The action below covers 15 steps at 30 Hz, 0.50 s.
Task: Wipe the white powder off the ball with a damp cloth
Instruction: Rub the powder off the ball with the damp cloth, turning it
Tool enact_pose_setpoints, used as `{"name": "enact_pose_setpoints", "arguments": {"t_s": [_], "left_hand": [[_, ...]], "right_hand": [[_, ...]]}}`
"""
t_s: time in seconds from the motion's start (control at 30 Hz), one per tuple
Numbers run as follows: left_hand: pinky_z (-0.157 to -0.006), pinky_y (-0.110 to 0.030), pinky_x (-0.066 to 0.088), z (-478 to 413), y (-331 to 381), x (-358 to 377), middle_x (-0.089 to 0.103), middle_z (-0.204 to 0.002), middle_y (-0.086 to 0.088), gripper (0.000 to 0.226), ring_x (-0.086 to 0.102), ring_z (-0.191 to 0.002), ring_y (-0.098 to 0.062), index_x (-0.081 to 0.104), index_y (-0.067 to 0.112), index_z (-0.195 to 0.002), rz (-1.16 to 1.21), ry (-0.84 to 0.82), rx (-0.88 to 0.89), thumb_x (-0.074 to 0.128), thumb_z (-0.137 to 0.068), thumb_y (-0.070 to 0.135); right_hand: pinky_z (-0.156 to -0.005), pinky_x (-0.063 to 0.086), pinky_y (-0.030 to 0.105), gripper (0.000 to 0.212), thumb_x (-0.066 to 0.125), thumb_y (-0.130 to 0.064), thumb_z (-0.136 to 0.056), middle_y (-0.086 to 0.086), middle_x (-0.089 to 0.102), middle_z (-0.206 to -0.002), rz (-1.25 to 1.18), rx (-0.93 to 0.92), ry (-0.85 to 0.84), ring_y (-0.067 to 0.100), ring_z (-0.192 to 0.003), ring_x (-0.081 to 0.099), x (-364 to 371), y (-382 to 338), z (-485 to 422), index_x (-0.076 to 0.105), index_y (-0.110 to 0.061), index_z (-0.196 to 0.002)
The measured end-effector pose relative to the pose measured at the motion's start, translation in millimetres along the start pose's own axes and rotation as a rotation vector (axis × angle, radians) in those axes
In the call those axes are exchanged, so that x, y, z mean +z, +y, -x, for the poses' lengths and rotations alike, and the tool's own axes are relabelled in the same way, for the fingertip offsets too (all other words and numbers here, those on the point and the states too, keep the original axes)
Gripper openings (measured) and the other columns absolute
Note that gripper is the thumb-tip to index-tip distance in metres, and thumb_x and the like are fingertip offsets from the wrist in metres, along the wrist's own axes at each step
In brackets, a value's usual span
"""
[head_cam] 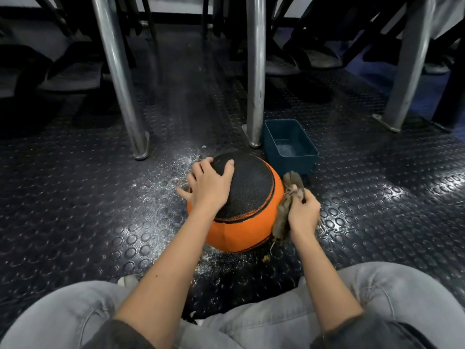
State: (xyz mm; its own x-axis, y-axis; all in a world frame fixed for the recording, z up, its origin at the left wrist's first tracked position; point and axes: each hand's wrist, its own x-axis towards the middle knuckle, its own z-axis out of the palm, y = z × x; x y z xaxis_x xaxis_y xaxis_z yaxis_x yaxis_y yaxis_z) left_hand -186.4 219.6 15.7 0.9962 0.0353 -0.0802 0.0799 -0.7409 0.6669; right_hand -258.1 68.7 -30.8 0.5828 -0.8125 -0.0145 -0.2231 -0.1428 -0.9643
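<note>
- A person's knees in gray jeans (75, 313) are framing the near edge of the view, with both bare forearms reaching forward over the dark studded floor (75, 202).
- The right hand (303, 210) is clenching a brownish cloth (281, 217). Its fingers (305, 197) are curling tightly round the bunched fabric, with one end sticking up above the fist and the other trailing down toward the floor.
- The cloth is pressing against the right flank of the ball (241, 230), so the ball is lying just left of those gripping fingers and touching the fabric.
- The ball, orange with a black pebbled panel facing up, is sitting on the floor between the two hands, straight ahead of the knees.
- The left hand (210, 183) is resting palm down on the ball's upper left. Its fingers (201, 167) are spreading wide and lying flat on the black panel, bracing it rather than closing round anything.
- White powder (176, 170) is speckling the floor to the left of the ball and in front of it.
- A blue plastic tub (294, 164) is standing just behind the ball on the right, holding a shallow layer of water.
- Metal legs (118, 71) are rising from the floor farther back, one of them just beside the tub.
</note>
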Motion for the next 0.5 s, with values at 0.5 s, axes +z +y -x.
{"name": "enact_pose_setpoints", "arguments": {"t_s": [0.5], "left_hand": [[-0.114, -0.05, -0.008, 20.9, -22.9, -5.4, 0.028, -0.131, 0.01, 0.078, 0.016, -0.135, -0.014, 0.03, 0.034, -0.142, -0.136, -0.084, 0.388, 0.045, -0.078, 0.075]], "right_hand": [[-0.092, 0.045, 0.039, 0.011, 0.058, -0.029, -0.092, 0.005, 0.06, -0.105, -0.04, -0.056, -0.059, 0.025, -0.106, 0.054, -0.1, -26.5, -19.3, 0.066, -0.022, -0.094]]}}
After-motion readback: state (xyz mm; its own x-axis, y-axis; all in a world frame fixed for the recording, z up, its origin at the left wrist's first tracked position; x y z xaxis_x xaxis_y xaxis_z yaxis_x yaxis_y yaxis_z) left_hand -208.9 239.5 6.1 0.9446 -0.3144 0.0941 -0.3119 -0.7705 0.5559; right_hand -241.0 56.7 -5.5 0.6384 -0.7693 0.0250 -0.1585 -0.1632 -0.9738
